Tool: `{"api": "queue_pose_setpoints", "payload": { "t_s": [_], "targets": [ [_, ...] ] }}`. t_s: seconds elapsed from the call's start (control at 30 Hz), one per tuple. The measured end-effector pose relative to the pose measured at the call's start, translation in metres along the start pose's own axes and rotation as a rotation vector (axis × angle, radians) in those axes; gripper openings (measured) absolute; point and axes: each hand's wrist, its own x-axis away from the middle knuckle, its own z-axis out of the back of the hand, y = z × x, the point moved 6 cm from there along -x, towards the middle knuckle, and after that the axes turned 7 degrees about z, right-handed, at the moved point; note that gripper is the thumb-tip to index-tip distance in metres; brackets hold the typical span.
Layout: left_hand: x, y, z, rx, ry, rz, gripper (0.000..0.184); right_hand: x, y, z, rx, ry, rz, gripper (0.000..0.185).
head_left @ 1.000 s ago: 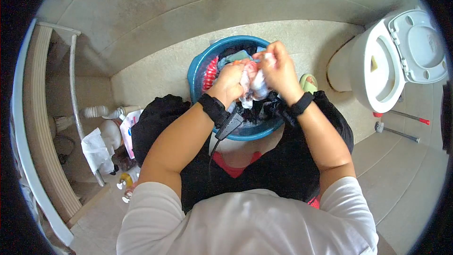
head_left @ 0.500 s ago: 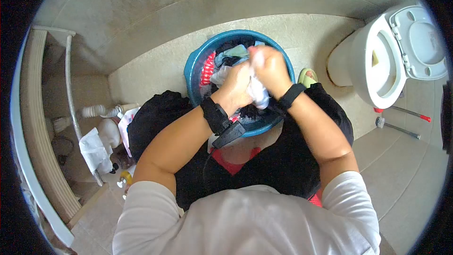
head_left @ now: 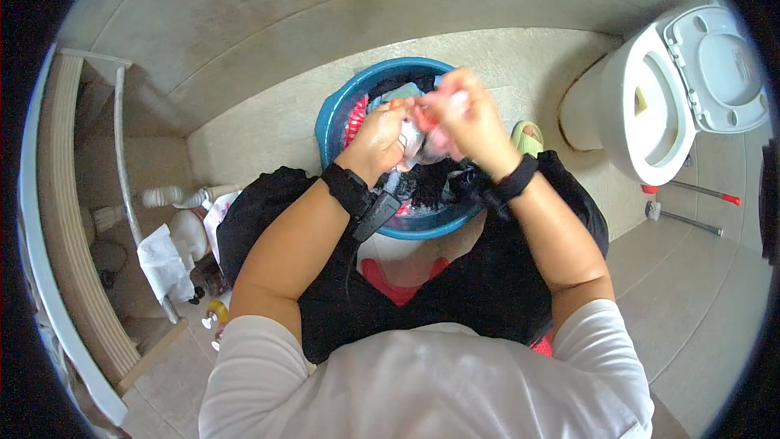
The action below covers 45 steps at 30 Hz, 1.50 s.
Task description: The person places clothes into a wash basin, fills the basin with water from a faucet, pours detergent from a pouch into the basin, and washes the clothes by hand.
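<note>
Over a blue basin (head_left: 327, 123), my left hand (head_left: 380, 140) is closed on a wet white cloth (head_left: 413, 142) that hangs bunched between my hands. My right hand (head_left: 473, 120), partly smeared by motion, grips the cloth's other side. Its fingertips are too blurred to make out clearly. Below in the basin lie dark clothes (head_left: 426, 183), a red-and-white patterned cloth (head_left: 355, 120) and a light blue-green cloth (head_left: 398, 94). The kind of garment in my hands cannot be told.
A white toilet (head_left: 597, 102) with its lid up stands at the right. Close to the basin is a foot in a green slipper (head_left: 528, 140). Two long-handled brushes (head_left: 691, 218) lie by the right wall. At the left are a metal pipe (head_left: 123, 154) and a white hose (head_left: 166, 196).
My hands have moved apart, the left one shifting left. The cloth, bunched tightly between them before, now spreads more loosely across the gap.
</note>
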Motion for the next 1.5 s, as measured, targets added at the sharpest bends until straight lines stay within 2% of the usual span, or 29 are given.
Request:
{"api": "queue_pose_setpoints", "payload": {
  "t_s": [0.03, 0.07, 0.1, 0.13, 0.17, 0.2, 0.23, 0.27, 0.33, 0.4, 0.47, 0.5, 0.53, 0.6, 0.63, 0.67, 0.73, 0.77, 0.83, 0.9, 0.93, 1.0, 1.03, 1.1, 1.13, 1.23, 1.3, 1.37, 1.5],
  "targets": [
    [0.015, 0.0, -0.031, 0.027, 0.072, 0.052, 0.011, 0.008, -0.019, -0.018, 0.263, -0.149, 0.189, 0.016],
    [0.019, -0.003, -0.039, 0.229, 0.096, 0.035, 0.013, 0.018, -0.036, -0.036, 0.525, -0.297, 0.377, 0.017],
    [0.002, -0.015, -0.033, 0.105, -0.124, -0.062, 0.017, 0.024, -0.051, -0.047, 0.544, -0.351, 0.468, 0.025],
    [-0.001, -0.022, -0.036, 0.061, -0.133, -0.06, 0.02, 0.02, -0.041, -0.043, 0.543, -0.345, 0.461, 0.025],
    [-0.002, -0.03, -0.04, 0.017, -0.143, -0.058, 0.023, 0.004, -0.019, -0.024, 0.509, -0.191, 0.324, 0.026],
    [0.016, -0.023, -0.064, 0.051, 0.06, 0.039, 0.027, -0.005, -0.003, -0.006, 0.473, -0.04, 0.19, 0.027],
    [0.025, -0.019, -0.075, -0.011, 0.22, 0.077, 0.025, -0.01, -0.008, -0.003, 0.578, -0.067, 0.184, 0.028],
    [0.024, -0.019, -0.074, -0.011, 0.22, 0.078, 0.025, -0.003, -0.022, -0.011, 0.578, -0.066, 0.183, 0.028],
    [0.018, -0.019, -0.072, 0.023, 0.156, 0.055, 0.028, 0.03, -0.061, -0.06, 0.932, -0.369, 0.525, 0.018],
    [0.017, -0.027, -0.065, 0.059, 0.101, 0.049, 0.031, 0.029, -0.032, -0.05, 0.658, -0.268, 0.483, 0.013],
    [0.015, -0.021, -0.064, 0.076, 0.036, 0.025, 0.034, -0.001, -0.014, -0.009, 0.577, -0.042, 0.39, 0.018],
    [0.023, -0.019, -0.074, 0.018, -0.168, 0.229, 0.04, -0.009, 0.007, 0.007, 0.604, -0.001, 0.181, 0.029],
    [0.032, -0.007, -0.086, 0.006, -0.169, 0.227, 0.04, -0.013, 0.01, 0.014, 0.599, -0.046, -0.034, 0.039],
    [0.047, 0.012, -0.1, -0.198, -0.039, 0.174, 0.039, -0.012, 0.021, 0.014, 0.29, -0.165, -0.054, 0.038],
    [0.048, 0.029, -0.095, -0.157, 0.037, -0.019, 0.036, -0.008, 0.023, 0.016, 0.163, -0.296, -0.144, 0.035],
    [0.047, 0.044, -0.079, -0.25, 0.008, -0.094, 0.026, -0.002, 0.024, 0.017, 0.034, -0.423, -0.238, 0.033],
    [0.056, 0.061, -0.08, -0.356, 0.029, -0.152, 0.022, 0.011, 0.017, 0.014, -0.135, -0.604, -0.439, 0.024],
    [0.057, 0.064, -0.077, -0.359, -0.023, -0.156, 0.03, 0.013, 0.02, 0.016, -0.063, -0.643, -0.416, 0.021],
    [0.063, 0.069, -0.084, -0.427, -0.049, -0.184, 0.034, 0.017, 0.03, 0.021, 0.006, -0.678, -0.392, 0.02],
    [0.065, 0.071, -0.086, -0.546, -0.069, -0.226, 0.042, 0.008, 0.028, 0.029, -0.046, -0.527, -0.321, 0.018],
    [0.064, 0.07, -0.083, -0.548, -0.071, -0.226, 0.042, 0.004, 0.022, 0.037, -0.024, -0.421, -0.29, 0.016],
    [0.062, 0.076, -0.079, -0.908, 0.058, -0.307, 0.041, -0.002, 0.01, 0.049, -0.124, -0.306, -0.273, 0.014],
    [0.062, 0.073, -0.073, -0.899, 0.118, -0.165, 0.036, -0.003, 0.008, 0.051, -0.122, -0.304, -0.271, 0.014],
    [0.062, 0.073, -0.072, -0.924, 0.114, -0.146, 0.033, -0.006, -0.003, 0.054, 0.015, -0.304, -0.108, 0.017],
    [0.061, 0.072, -0.071, -0.947, 0.113, -0.126, 0.031, -0.006, -0.005, 0.054, 0.015, -0.304, -0.108, 0.017],
    [0.063, 0.077, -0.072, -0.754, 0.071, -0.225, 0.025, -0.005, -0.006, 0.055, 0.143, -0.329, -0.123, 0.015],
    [0.065, 0.079, -0.071, -0.699, 0.049, -0.204, 0.024, -0.005, -0.005, 0.055, 0.421, -0.399, -0.1, 0.013],
    [0.067, 0.08, -0.069, -0.645, 0.028, -0.184, 0.023, -0.004, 0.004, 0.058, 0.485, -0.41, -0.125, 0.013],
    [0.072, 0.089, -0.069, -0.439, 0.017, -0.287, 0.024, -0.009, 0.01, 0.073, 0.602, -0.356, -0.205, 0.017]
  ]
}}
